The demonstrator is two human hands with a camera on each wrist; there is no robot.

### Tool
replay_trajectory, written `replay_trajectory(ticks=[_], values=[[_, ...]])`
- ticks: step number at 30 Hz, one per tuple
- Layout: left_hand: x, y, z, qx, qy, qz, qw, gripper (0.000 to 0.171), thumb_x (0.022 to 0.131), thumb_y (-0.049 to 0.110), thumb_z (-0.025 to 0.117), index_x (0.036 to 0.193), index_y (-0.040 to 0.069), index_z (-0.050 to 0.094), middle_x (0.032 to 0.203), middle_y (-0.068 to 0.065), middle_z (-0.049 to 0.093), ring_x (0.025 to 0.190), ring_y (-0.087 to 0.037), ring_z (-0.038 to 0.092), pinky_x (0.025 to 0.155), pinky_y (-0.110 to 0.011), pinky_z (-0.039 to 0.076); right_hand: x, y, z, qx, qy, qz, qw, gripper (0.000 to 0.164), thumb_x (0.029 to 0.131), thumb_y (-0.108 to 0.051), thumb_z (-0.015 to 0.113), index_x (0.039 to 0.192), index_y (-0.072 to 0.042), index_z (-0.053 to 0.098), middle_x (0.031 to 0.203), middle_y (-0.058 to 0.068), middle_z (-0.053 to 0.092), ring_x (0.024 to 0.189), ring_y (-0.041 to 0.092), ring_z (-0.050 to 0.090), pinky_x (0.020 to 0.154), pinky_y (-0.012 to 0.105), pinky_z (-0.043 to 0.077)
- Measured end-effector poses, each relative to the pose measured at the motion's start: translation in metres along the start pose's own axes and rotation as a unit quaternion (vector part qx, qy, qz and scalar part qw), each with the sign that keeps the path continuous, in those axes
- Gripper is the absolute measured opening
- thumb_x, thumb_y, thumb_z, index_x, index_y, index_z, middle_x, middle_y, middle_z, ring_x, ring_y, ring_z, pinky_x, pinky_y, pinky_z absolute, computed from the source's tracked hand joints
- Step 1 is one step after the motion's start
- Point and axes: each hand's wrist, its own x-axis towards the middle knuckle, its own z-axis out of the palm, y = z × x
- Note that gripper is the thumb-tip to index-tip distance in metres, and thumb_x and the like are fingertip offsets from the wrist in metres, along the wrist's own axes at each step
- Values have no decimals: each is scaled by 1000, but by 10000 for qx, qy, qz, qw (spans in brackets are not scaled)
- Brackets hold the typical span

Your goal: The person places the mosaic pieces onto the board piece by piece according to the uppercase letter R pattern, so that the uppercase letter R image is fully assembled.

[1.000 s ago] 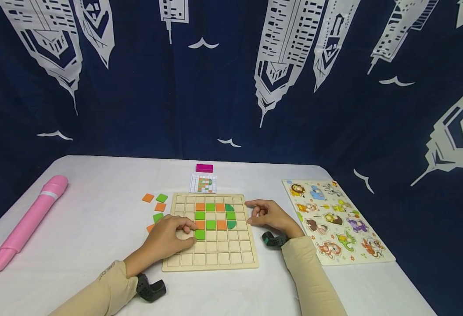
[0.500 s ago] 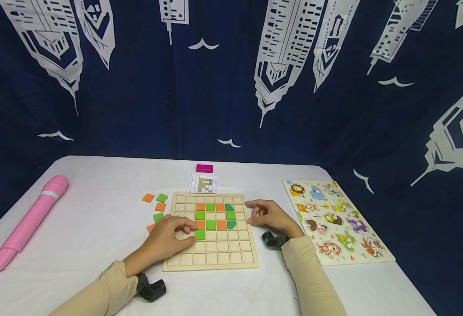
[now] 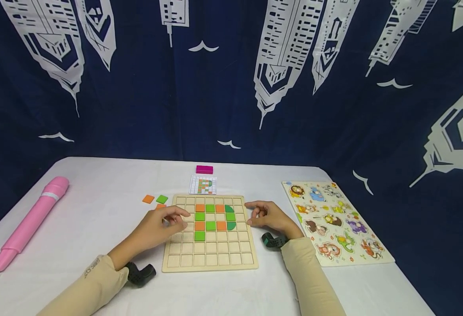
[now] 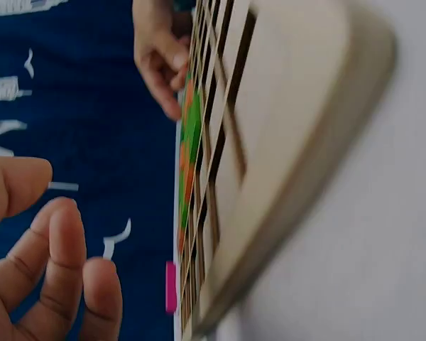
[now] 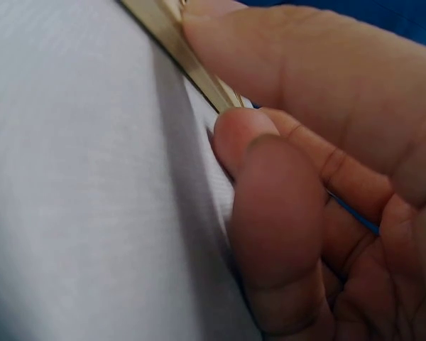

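Observation:
A square wooden grid board [image 3: 210, 261] lies mid-table. Orange, green and dark-green rounded tiles [image 3: 210, 208] sit in its cells in a P-like pattern. My left hand [image 3: 156, 226] hovers over the board's left side, thumb and fingers apart with nothing between them; its fingertips [image 4: 67, 234] show bare in the left wrist view. My right hand [image 3: 270, 216] rests at the board's right edge, index finger and thumb touching it at separate spots, other fingers bent; the right wrist view shows the thumb [image 5: 234, 35] against the board edge [image 5: 177, 46].
Loose orange tile [image 3: 148, 199] and green tile [image 3: 162, 199] lie left of the board, others hidden behind my left hand. Behind the board are a pattern card [image 3: 203, 184] and magenta block [image 3: 204, 170]. A pink stick [image 3: 31, 224] lies left, an animal puzzle board [image 3: 335, 224] right.
My left hand has lifted off the green tile in the lower cell and moved up and left, its fingers spreading. My right hand has stayed at the board's edge.

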Motion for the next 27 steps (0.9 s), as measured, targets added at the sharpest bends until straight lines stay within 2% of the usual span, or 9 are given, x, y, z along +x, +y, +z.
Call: replay_trajectory(ticks=[5,9,13,18,22,27], values=[[5,-18,-27,-84,338,-80,9994,27,101,15,77,126,3,76,96,1,70,88,-14,63,76,-27,51,0,3,0,7,-3,-77,10000,59,89,8,80,142,19,56,87,-1,65,68,6,46,62,19,41],[6,-39,-45,-168,710,-297,9969,29,105,14,70,131,1,73,103,-8,76,88,-9,62,75,-25,50,0,2,1,-34,-2,-71,10000,60,89,8,80,142,18,56,87,0,65,68,6,46,62,19,41],[8,-57,-59,-92,1093,-438,9930,32,107,15,66,135,-1,70,108,-15,77,88,-5,62,73,-23,48,0,1,1,-47,27,-22,10000,60,89,8,81,143,18,56,87,1,65,67,7,47,62,19,42],[12,-80,-71,162,1428,-778,9866,35,107,18,66,138,0,69,105,-13,75,83,-9,60,69,-23,47,0,2,0,-43,37,18,10000,60,89,7,80,143,17,56,87,1,65,67,8,48,63,20,42],[16,-93,-78,449,1531,-994,9822,37,106,18,66,139,1,69,105,-12,73,82,-13,56,68,-23,45,0,1,0,-44,56,19,10000,59,89,7,80,143,17,57,87,0,64,67,7,47,62,19,42],[21,-102,-83,826,1356,-1032,9819,41,106,21,67,142,1,68,114,-16,75,89,-14,59,73,-23,46,-1,0,1,-51,90,12,9999,59,89,7,80,142,18,57,87,-1,64,67,7,49,62,19,43]])
